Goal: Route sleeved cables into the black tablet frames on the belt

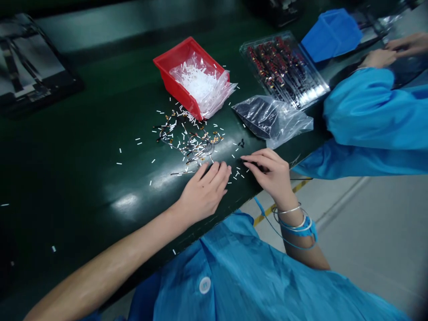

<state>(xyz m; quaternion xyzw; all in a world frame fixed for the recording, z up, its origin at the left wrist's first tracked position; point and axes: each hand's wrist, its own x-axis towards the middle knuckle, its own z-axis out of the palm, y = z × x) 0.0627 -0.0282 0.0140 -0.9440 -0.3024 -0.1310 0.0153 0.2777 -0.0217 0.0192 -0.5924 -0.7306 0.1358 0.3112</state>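
My left hand (205, 189) rests on the green tabletop, palm down, its fingers stretched out and slightly bent. Its fingertips reach the near edge of a loose pile of small white strips (197, 147), mixed with thin dark cables (165, 133) that have gold-coloured ends. To its right, my right hand (270, 171) is held low over the table with thumb and forefinger close together in a pinch. Whatever sits between those fingertips is too small to make out. Just beyond them lie a few small black pieces (241, 143) and some scattered white strips (236, 173).
A red bin (177, 87) behind the pile holds a plastic bag of white strips (200, 82). Right of it are a clear bag of dark pieces (267, 118), a clear tray of cables (281, 67) and a blue bin (331, 35). A co-worker's blue sleeve (374, 111) and hands (381, 58) occupy the right.
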